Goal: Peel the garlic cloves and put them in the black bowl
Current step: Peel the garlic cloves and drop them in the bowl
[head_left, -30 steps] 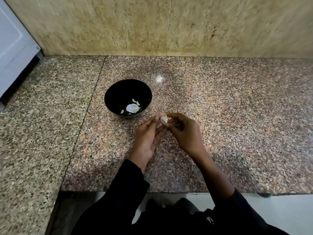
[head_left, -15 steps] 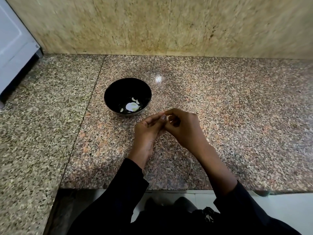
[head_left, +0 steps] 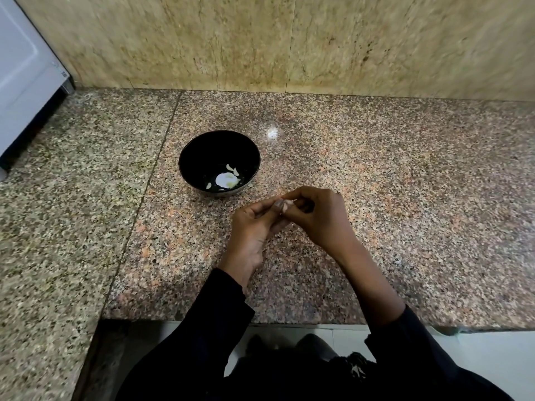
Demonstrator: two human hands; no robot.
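Granite counter, peeling partway done.
Both the left hand and right hand pinch one garlic clove; the black bowl holds a few pale pieces.

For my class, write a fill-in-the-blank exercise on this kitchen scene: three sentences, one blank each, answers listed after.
1. Both hands, the left hand and the right hand, pinch one garlic ____ between their fingertips.
2. The bowl holding pale garlic pieces is ____ in colour.
3. The bowl stands on a speckled granite ____, beyond the hands.

Missing words: clove; black; countertop
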